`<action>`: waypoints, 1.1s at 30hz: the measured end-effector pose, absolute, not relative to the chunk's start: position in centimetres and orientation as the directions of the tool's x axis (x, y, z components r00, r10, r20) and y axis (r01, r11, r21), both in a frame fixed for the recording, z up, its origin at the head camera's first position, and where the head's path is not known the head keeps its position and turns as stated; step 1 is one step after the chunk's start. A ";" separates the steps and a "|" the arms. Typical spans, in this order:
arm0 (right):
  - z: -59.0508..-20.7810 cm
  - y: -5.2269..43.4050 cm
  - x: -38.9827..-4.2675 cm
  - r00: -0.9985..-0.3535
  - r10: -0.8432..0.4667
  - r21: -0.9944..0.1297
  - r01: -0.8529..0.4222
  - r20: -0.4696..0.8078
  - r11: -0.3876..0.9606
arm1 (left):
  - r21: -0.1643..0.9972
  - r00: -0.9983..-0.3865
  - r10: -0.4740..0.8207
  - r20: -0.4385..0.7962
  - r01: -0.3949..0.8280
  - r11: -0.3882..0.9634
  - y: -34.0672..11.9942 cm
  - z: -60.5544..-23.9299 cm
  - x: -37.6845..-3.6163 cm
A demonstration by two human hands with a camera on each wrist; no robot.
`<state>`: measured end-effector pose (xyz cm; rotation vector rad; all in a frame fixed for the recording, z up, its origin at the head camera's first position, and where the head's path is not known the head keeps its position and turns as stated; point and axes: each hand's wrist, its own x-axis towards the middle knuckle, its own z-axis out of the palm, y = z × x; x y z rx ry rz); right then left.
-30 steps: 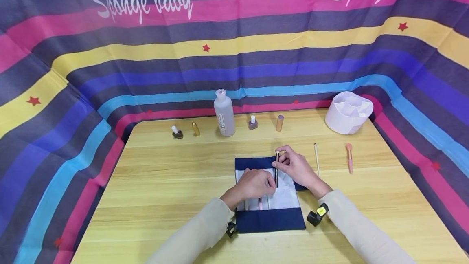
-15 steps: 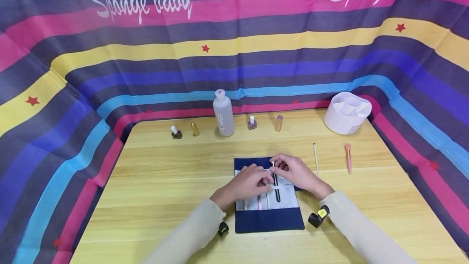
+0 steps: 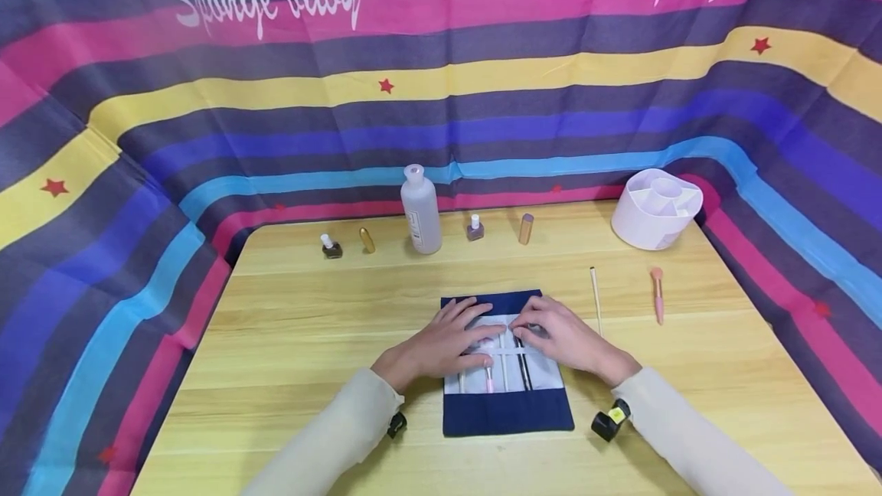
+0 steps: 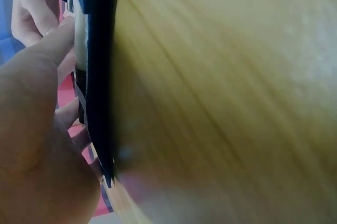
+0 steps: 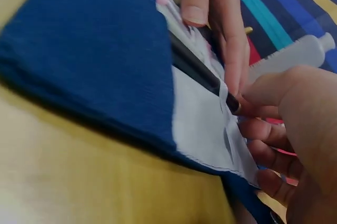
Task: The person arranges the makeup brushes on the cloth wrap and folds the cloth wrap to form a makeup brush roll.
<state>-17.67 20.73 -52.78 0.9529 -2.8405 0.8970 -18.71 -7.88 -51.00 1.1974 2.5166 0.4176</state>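
Wooden table (image 3: 310,343): carries your navy brush roll (image 3: 506,412), lying flat at centre front. Left hand (image 3: 441,343): palm down, fingers straight, pressing the roll's pale lining. Right hand (image 3: 561,337): fingertips pinching the black brush (image 3: 524,362) tucked under the strap.

Both hands lay on a navy brush roll (image 3: 506,412) on the counter (image 3: 310,343): left hand (image 3: 441,343) flat beside a pink brush (image 3: 489,380), right hand (image 3: 561,337) over a black brush (image 3: 525,370).
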 end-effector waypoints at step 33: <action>-51.4 29.7 -20.9 -0.994 -0.052 -0.449 -0.088 0.093 0.889 | 0.421 -0.600 0.775 -0.196 0.663 0.620 -8.2 -50.7 -18.6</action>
